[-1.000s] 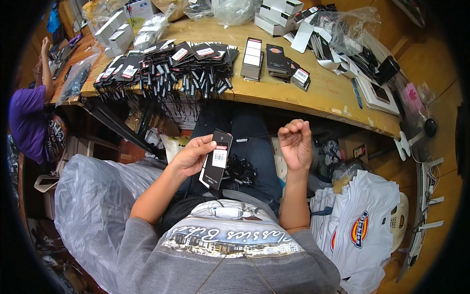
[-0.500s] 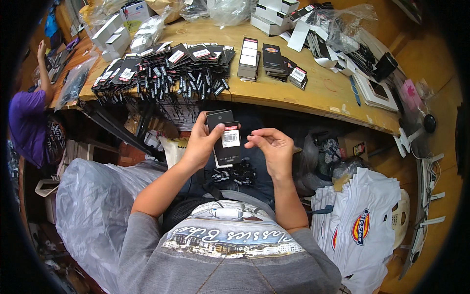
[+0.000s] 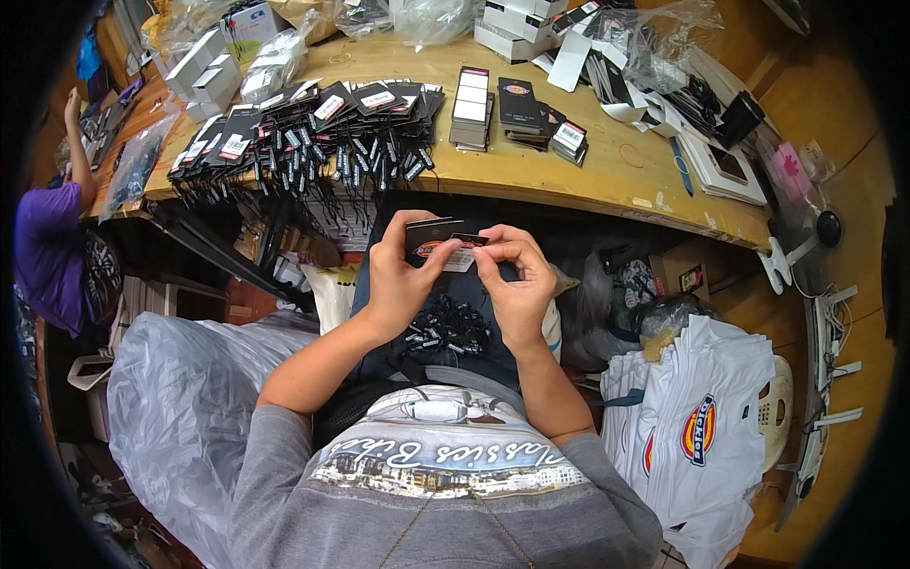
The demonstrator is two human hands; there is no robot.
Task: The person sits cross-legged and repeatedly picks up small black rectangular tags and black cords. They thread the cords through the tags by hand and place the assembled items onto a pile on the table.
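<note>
My left hand [image 3: 403, 284] is closed on a few black cardboard hang tags [image 3: 428, 230], held above my lap just off the table's front edge. Tilted in front of them is another black hang tag with a white label [image 3: 459, 259], under my left thumb. My right hand [image 3: 517, 289] pinches at the right end of this front tag, thumb and fingers bent; any cord between them is too small to see. Below both hands, a bunch of black tag cords with small printed ends [image 3: 450, 325] lies on my lap.
On the wooden table [image 3: 569, 194] are a spread of corded black tags [image 3: 313, 123], tag stacks [image 3: 471, 109] and white boxes [image 3: 204, 76]. A plastic-wrapped bundle [image 3: 180, 398] stands left, white T-shirts [image 3: 682, 417] right. A person in purple [image 3: 47, 247] sits far left.
My right hand has moved left to the tags and now pinches the front one. The tags have tipped from facing up to nearly edge-on.
</note>
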